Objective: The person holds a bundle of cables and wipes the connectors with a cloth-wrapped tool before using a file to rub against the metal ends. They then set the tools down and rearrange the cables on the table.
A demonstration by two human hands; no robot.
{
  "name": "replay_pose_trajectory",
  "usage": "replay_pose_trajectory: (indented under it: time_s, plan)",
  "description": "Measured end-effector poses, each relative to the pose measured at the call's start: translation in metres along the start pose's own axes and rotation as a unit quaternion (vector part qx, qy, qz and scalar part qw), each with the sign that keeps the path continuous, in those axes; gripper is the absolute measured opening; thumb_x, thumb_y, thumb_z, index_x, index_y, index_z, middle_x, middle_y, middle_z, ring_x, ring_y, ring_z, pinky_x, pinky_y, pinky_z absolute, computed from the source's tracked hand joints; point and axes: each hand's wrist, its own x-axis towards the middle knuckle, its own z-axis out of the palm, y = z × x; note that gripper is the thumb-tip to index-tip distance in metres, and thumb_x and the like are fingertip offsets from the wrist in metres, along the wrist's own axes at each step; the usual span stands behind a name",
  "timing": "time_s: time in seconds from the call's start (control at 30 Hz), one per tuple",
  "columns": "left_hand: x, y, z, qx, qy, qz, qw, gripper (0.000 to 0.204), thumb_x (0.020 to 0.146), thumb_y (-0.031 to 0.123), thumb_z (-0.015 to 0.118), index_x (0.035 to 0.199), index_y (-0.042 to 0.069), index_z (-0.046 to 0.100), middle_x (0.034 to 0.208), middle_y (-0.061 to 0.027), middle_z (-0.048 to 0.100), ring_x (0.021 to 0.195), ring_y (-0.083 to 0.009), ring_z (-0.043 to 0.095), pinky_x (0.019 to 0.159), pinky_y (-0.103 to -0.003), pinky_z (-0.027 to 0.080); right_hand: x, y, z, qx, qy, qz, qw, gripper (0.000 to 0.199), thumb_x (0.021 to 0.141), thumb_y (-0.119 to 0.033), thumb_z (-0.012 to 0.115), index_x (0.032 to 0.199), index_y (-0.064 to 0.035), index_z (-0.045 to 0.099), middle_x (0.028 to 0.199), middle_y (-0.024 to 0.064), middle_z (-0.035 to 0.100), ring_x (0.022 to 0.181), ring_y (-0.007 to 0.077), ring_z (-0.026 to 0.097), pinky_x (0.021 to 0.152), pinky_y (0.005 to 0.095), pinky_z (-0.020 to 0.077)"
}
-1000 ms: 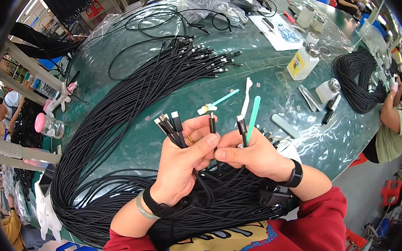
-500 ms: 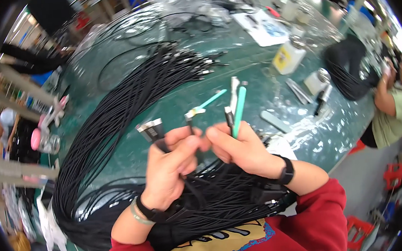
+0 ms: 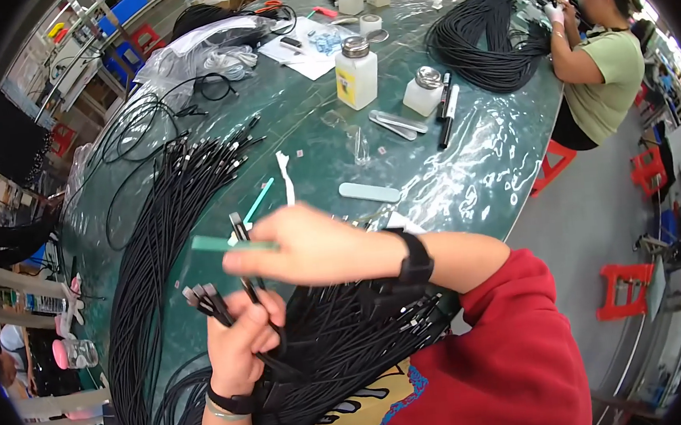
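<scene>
My left hand [image 3: 242, 334] grips several black cables by their ends, metal connector tips [image 3: 202, 296] sticking up to its left. My right hand [image 3: 311, 243] reaches across above it, holding a thin green strip [image 3: 222, 243] that points left, close to one upright connector [image 3: 235, 224]. A thick bundle of black cables [image 3: 172, 227] runs from my lap up the left side of the green table [image 3: 474, 160]. A second mass of cable ends [image 3: 352, 341] lies under my right wrist.
On the table lie a teal strip [image 3: 259, 202], a white strip [image 3: 284, 169], a pale blue file [image 3: 369, 192], two dispenser bottles [image 3: 355, 69], tweezers [image 3: 393, 123] and pens [image 3: 446, 106]. Another person [image 3: 598, 60] works at a cable coil [image 3: 487, 38] at the far right.
The view has swung toward the right end of the table. My right hand has moved left across my left hand, and the green strip has turned from upright to level.
</scene>
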Motion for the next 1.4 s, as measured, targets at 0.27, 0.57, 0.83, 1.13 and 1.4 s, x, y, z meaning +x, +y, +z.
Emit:
replay_pose_trajectory:
  time_s: [0.27, 0.57, 0.83, 1.13, 1.4]
  plan:
    - [0.014, -0.004, -0.007, -0.112, 0.125, -0.007, 0.986, 0.026, 0.087, 0.015, 0.043, 0.106, -0.001, 0.048, 0.073, -0.0012, 0.049, 0.04, -0.0005, 0.025, 0.037, -0.015, 0.021, 0.025, 0.073, -0.057, -0.224, 0.108, 0.034, 0.968, 0.022, 0.069, -0.021, 0.059, 0.073, 0.0002, 0.061, 0.062, 0.0154, 0.057, 0.06, 0.0278, 0.056, 0.057, 0.0341, 0.0433]
    - [0.014, -0.004, -0.019, -0.119, 0.126, 0.015, 0.985, 0.03, 0.087, 0.014, 0.04, 0.115, 0.001, 0.044, 0.074, -0.0016, 0.051, 0.04, -0.0001, 0.025, 0.036, -0.015, 0.022, 0.003, 0.058, -0.065, -0.294, -0.123, 0.0, 0.948, 0.017, 0.068, -0.017, 0.056, 0.073, -0.0008, 0.059, 0.066, 0.0157, 0.057, 0.067, 0.0296, 0.057, 0.061, 0.0365, 0.0435]
    - [0.016, 0.014, -0.03, -0.167, 0.156, 0.079, 0.97, 0.03, 0.087, 0.014, 0.041, 0.114, 0.0, 0.043, 0.074, -0.0022, 0.051, 0.04, -0.0002, 0.025, 0.035, -0.015, 0.021, -0.049, 0.068, -0.102, -0.31, -0.073, 0.104, 0.942, 0.015, 0.067, -0.014, 0.056, 0.073, -0.0009, 0.059, 0.062, 0.0149, 0.055, 0.061, 0.0285, 0.055, 0.058, 0.0336, 0.0422]
    - [0.013, 0.017, -0.036, -0.178, 0.152, 0.083, 0.969, 0.03, 0.087, 0.013, 0.042, 0.114, 0.0, 0.044, 0.074, -0.0025, 0.052, 0.04, -0.0002, 0.026, 0.035, -0.015, 0.021, -0.048, 0.069, -0.088, -0.316, -0.02, 0.067, 0.946, 0.016, 0.07, -0.016, 0.057, 0.077, -0.0012, 0.059, 0.068, 0.0152, 0.057, 0.064, 0.029, 0.055, 0.059, 0.0335, 0.0425]
    - [0.015, 0.006, -0.033, -0.155, 0.154, 0.066, 0.974, 0.029, 0.086, 0.013, 0.043, 0.113, 0.001, 0.045, 0.074, -0.0022, 0.052, 0.04, -0.0009, 0.026, 0.036, -0.015, 0.022, 0.068, 0.063, 0.021, -0.361, -0.042, -0.178, 0.914, 0.018, 0.069, -0.009, 0.051, 0.085, -0.0067, 0.057, 0.078, 0.0101, 0.055, 0.074, 0.0303, 0.056, 0.062, 0.0397, 0.0452]
